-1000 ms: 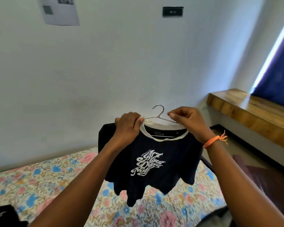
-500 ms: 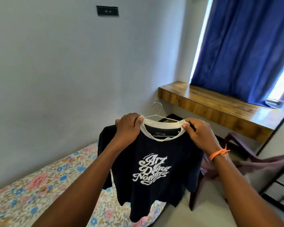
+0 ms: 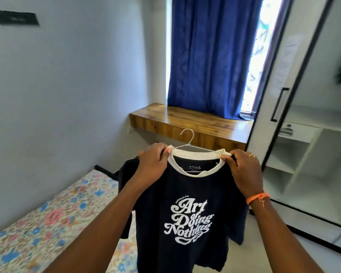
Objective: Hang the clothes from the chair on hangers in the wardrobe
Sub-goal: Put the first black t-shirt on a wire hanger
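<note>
Since the earlier frames our view has swung to the right, away from the bed and toward the window and wardrobe, while our hands keep the shirt held up in front of us. We hold a navy blue cotton T-shirt [image 3: 183, 223] with a cream ribbed collar and curly white lettering that reads "Art of Doing Nothing". It hangs on a thin silver wire hanger [image 3: 187, 143], whose hook rises above the collar between our hands. Our left hand [image 3: 153, 164] grips the shirt's left shoulder, fingers curled over the fabric at the hanger's end. Our right hand [image 3: 244, 170] pinches the collar and hanger wire at the other shoulder; it wears a ring and an orange thread wristband [image 3: 257, 198]. The shirt drapes straight down, sleeves loose, in mid-air above the foot of a bed with a floral sheet [image 3: 47, 213] at lower left. Behind the shirt runs a glossy wooden bench [image 3: 195, 123] beneath a deep blue pleated curtain [image 3: 211, 56]. On the right stands a white wardrobe [image 3: 303, 154] with black trim, its door open and shelves showing.
</note>
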Available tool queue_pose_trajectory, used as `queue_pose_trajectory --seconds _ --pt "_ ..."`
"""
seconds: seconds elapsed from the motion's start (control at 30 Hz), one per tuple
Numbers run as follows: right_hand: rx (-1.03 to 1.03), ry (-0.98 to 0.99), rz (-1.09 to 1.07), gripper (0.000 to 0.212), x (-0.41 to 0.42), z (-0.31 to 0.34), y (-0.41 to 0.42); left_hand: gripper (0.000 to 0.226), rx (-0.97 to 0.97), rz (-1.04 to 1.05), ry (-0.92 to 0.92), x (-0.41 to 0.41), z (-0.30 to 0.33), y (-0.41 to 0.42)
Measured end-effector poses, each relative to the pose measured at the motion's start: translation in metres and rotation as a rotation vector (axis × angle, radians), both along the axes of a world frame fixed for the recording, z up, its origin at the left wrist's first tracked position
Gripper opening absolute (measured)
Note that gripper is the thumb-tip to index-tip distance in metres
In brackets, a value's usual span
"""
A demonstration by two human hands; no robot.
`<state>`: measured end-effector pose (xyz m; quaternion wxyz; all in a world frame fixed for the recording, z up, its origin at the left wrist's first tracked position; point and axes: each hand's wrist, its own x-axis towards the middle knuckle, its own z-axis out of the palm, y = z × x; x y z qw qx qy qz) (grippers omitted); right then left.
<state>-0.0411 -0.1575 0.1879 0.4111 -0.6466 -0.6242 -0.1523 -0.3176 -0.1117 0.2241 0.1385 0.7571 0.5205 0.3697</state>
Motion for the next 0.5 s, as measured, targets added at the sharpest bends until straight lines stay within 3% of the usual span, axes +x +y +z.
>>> queue_pose_trajectory --seconds 0.2,0.5 --pt "-0.05 -0.017 -0.127 0.043 0.144 0.004 -0.028 0.022 0.092 -0.104 0.037 0.152 -0.012 0.028" --pt "0.048 -0.111 -0.408 0.039 0.314 -0.004 -0.05 0.025 -0.022 -0.391 0.072 0.358 -0.026 0.082"
